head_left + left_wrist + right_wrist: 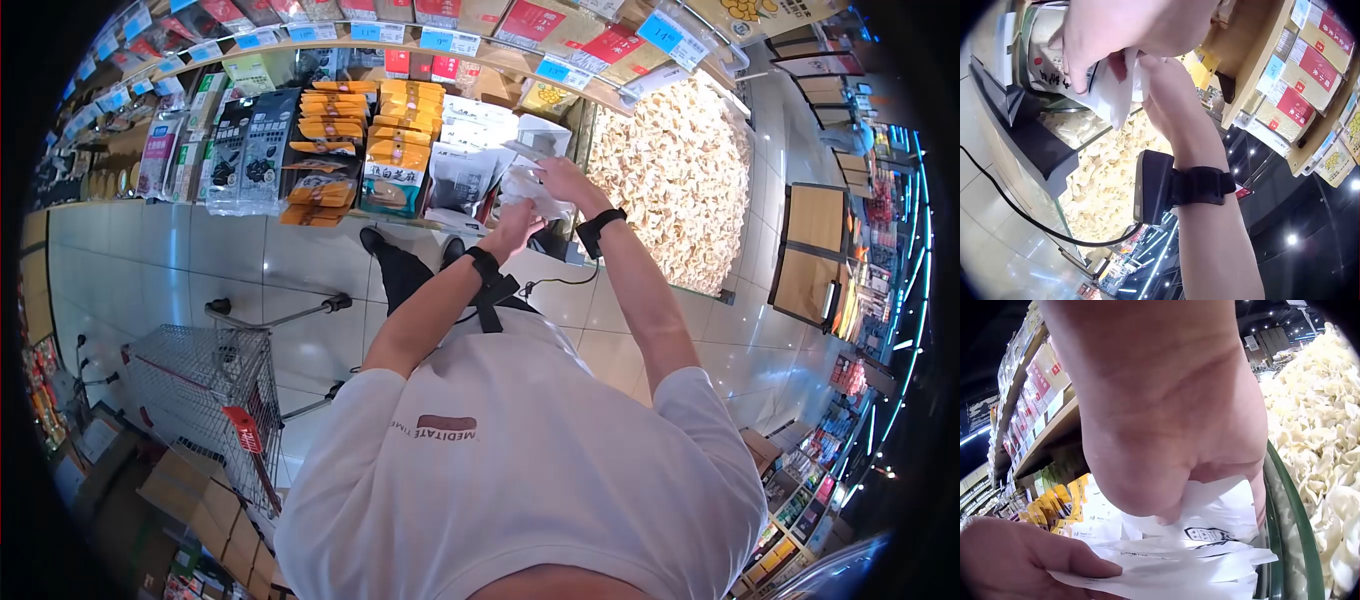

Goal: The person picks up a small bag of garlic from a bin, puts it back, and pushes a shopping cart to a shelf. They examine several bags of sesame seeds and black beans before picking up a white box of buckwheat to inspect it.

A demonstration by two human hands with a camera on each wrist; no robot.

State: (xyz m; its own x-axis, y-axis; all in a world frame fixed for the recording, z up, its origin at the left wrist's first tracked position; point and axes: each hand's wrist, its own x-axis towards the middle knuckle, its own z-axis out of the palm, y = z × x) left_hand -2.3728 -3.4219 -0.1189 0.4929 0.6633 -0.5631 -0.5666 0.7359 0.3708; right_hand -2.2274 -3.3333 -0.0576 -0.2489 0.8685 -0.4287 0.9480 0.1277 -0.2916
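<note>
White packets [1172,569] with black print lie between the two hands, at the right end of a row of bagged goods on the shelf. My left hand [515,226] grips a packet at the near edge; in the right wrist view its thumb lies on top with fingers underneath. Across from it, my right hand [568,183] holds a white packet [1219,515] beside the glass-edged bin, its fingertips partly hidden behind the palm and packaging. The left wrist view shows both hands close together over the crumpled white packaging [1113,94].
A bin of pale, curled dried pieces [670,170] adjoins on the right, behind a green-edged glass panel [1294,519]. Orange packets [405,115] and dark bags [250,150] stand to the left. A priced shelf [400,35] overhangs the back. A shopping cart [205,375] is behind left.
</note>
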